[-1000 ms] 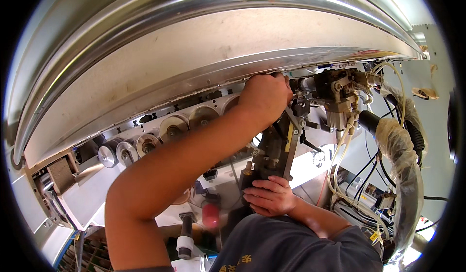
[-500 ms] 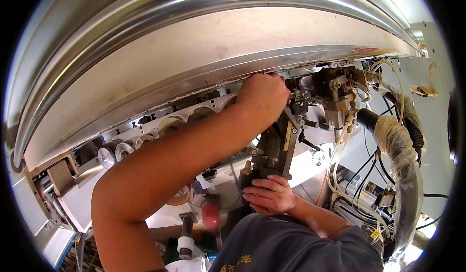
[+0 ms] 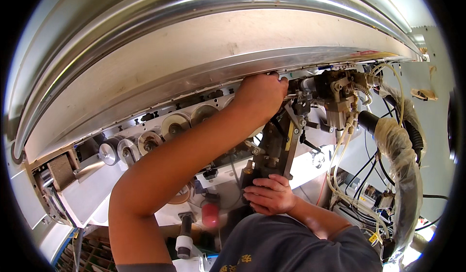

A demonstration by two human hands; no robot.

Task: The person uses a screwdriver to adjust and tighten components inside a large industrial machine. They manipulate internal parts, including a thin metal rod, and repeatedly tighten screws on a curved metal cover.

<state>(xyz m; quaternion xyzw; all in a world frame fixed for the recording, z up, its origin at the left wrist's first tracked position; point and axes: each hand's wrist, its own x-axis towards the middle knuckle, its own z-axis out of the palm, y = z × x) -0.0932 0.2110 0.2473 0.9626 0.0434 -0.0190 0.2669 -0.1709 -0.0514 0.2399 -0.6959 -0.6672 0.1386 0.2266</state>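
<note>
My left hand (image 3: pixel 262 95) reaches up to the lower edge of the long metal beam (image 3: pixel 194 75). Its fingers are curled closed, and whatever they hold is hidden behind the hand. Below it a dark metal bracket (image 3: pixel 276 143) with a yellow strip slants down toward me. Around the bracket's lower end, close to my body, my right hand (image 3: pixel 271 194) has its fingers bent and pressed together. A brass-tipped fitting (image 3: pixel 248 167) stands just left of those fingers. Black clamp knobs (image 3: pixel 302 108) sit to the right of my left hand.
Several round metal rollers (image 3: pixel 174 126) line the machine on the left, partly behind my left forearm. At the right are a dark valve block (image 3: pixel 335 85), pale tubes (image 3: pixel 335 170) and a plastic-wrapped hose (image 3: pixel 405 175). A red cylinder (image 3: pixel 210 215) hangs below.
My left elbow and forearm have swung to the right, uncovering more of the rollers. My left hand has shifted slightly left at the beam; my right hand stays at the bracket.
</note>
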